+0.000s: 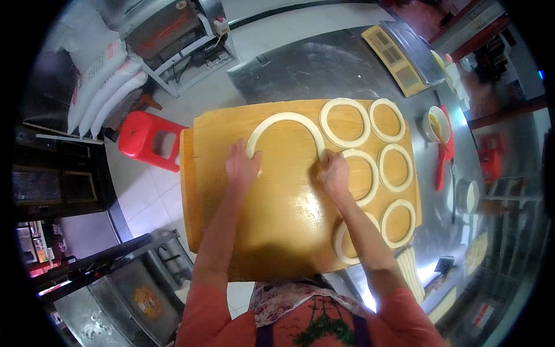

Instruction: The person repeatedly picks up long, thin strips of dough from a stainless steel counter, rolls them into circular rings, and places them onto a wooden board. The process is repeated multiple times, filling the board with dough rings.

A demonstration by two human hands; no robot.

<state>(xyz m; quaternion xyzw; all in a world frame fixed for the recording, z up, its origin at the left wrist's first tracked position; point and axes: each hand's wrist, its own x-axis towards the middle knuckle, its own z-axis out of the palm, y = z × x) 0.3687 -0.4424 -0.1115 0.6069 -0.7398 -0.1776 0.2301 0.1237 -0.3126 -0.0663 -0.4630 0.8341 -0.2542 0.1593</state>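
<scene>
My left hand [243,164] is closed on one end of a pale dough strand [283,117], which arches over the wooden board [248,225] in an upside-down U. My right hand [334,172] grips the other end. Several closed dough rings lie in two columns on the right of the board, among them a top one [327,132], one at the far right [381,179] and one at the lower right [386,230]. Part of a ring is hidden by my right forearm.
A steel table [295,69] carries a scale [393,61], a bowl [433,124], a red-handled utensil [441,170] and dough strips [410,272]. A red stool [139,139] and stacked white sacks [98,98] stand left; steel equipment [104,306] is at the lower left.
</scene>
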